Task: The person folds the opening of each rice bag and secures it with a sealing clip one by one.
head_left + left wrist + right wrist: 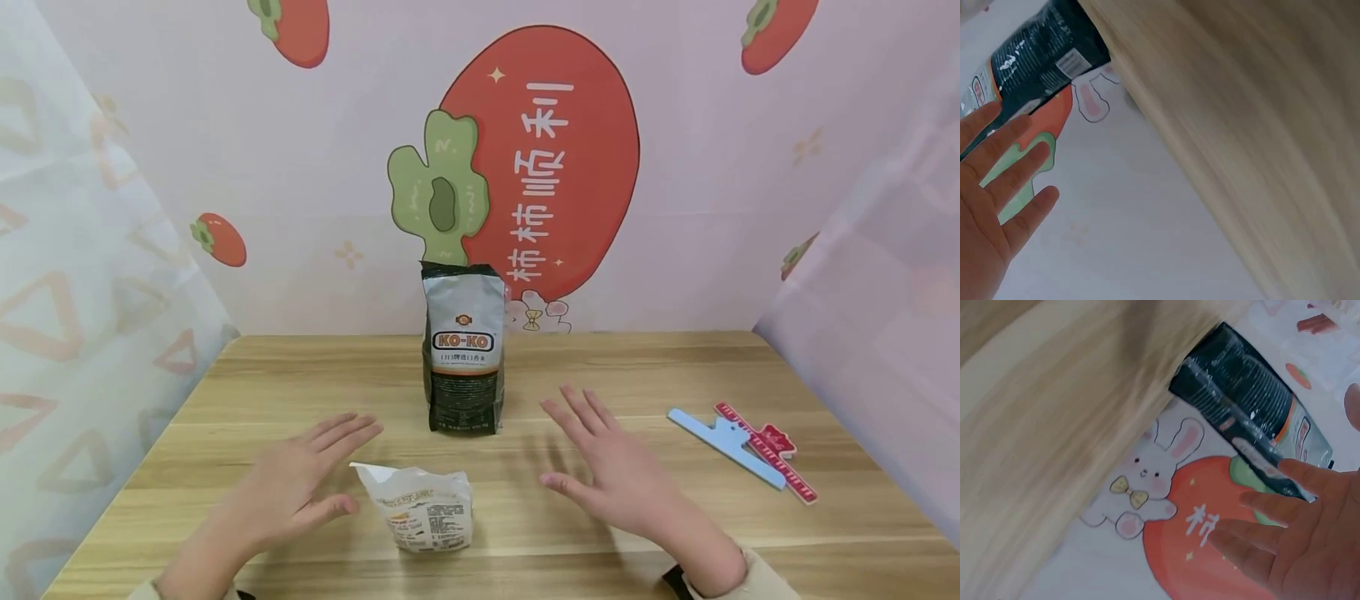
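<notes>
Head view, contents of the worktop [300,375], with progress noted.

Item: one KO-KO fragrant-rice bag [465,350], silver above and dark green below, upright at centre rear. Whether its top is sealed cannot be told.

Item: one small white printed packet [429,512], standing in front of the rice bag and nearer the person, its upper edge crumpled and peaked at one corner. Seal not discernible.

Item: two long bag clips, one light blue [726,447], one red with pale markings [775,442], lying crosswise and overlapping at the right side.

Left hand [296,479]: beside the white packet; grip wide, fingers spread, nothing held.

Right hand [618,467]: between the rice bag and the clips; grip likewise wide, thumb apart, nothing held. Both wrist views agree.

Progress, as judged: both packages stand in place; neither carries a clip, and both clips lie unused. Any clipping therefore appears wholly outstanding, and handling is at a pause.
</notes>
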`<state>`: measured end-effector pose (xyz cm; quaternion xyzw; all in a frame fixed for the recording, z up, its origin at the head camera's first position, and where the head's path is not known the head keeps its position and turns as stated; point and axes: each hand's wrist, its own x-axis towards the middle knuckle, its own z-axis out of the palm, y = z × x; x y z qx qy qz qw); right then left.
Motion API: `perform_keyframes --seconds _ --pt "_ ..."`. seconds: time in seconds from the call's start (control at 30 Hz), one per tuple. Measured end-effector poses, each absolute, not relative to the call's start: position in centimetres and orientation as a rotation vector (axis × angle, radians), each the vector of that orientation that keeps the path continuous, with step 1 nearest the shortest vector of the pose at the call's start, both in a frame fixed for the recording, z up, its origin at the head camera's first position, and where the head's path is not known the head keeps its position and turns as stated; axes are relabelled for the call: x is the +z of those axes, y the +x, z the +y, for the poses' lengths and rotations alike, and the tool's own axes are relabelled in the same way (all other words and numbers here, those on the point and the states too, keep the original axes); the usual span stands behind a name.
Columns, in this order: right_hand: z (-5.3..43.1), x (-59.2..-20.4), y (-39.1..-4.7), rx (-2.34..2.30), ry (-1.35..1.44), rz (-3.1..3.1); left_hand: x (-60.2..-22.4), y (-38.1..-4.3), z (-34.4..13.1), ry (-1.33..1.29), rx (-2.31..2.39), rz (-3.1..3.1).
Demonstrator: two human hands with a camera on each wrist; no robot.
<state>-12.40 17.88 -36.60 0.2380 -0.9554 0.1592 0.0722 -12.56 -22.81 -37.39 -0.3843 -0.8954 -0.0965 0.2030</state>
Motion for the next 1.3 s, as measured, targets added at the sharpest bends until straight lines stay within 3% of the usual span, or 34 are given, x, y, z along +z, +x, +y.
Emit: perform_keyframes --seconds 0.87,1.3 --pt "10.8 -37.3 -11.8 0.764 1.250 -2.921 -37.6 -11.0 -20.0 -1.129 -0.635 -2.753" --pt "9.7 -37.5 -11.9 1.041 1.324 -2.873 -37.7 -11.4 -19.6 -1.250 -0.924 -2.728"
